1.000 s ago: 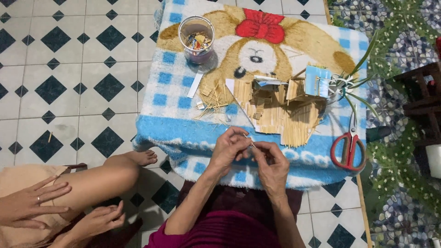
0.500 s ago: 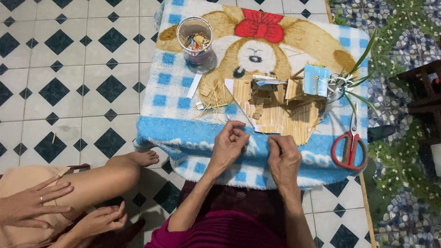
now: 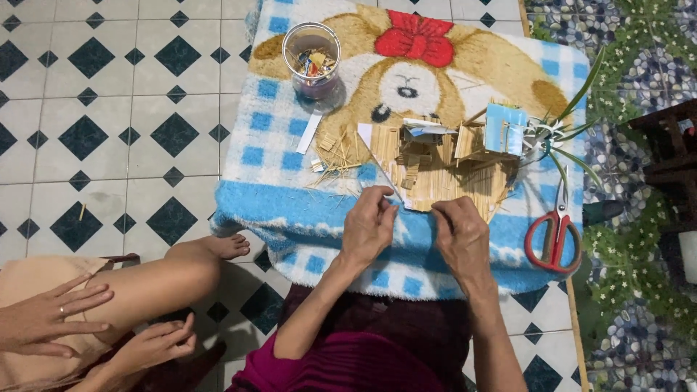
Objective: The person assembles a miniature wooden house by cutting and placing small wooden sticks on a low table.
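Tiled floor (image 3: 109,138), white w/ dark diamond insets, fills the left of the head view; a pebble-pattern strip w/ green plants runs down the right edge. On the floor lies a blue-checked towel (image 3: 305,210) w/ a printed cartoon dog and red bow, serving as the work surface.

I see my left hand (image 3: 369,229) at the towel's near edge, fingers curled, thumb and forefinger pinching one thin straw stick (image 3: 383,174) that slants up and away toward the model. My right hand (image 3: 459,236) sits just beside it, apart from the left, fingers folded in toward the palm; I cannot tell if it grips anything.

Directly beyond both hands is a small straw-and-stick model house (image 3: 443,163), resting on a flat woven straw base, w/ a light-blue paper panel (image 3: 506,129) on its right side. Loose stick offcuts (image 3: 335,163) lie scattered left of it, plus a white paper strip (image 3: 309,133).

Far left corner of towel: clear plastic cup (image 3: 312,58) holding mixed coloured bits. Right edge: red-handled scissors (image 3: 555,229), blades closed, pointing away from me. A small green plant sprig (image 3: 563,138) lies near the model's right side.

Bottom left: another person sits on the floor, bare leg (image 3: 167,279) stretched toward the towel, their two hands resting on that leg.
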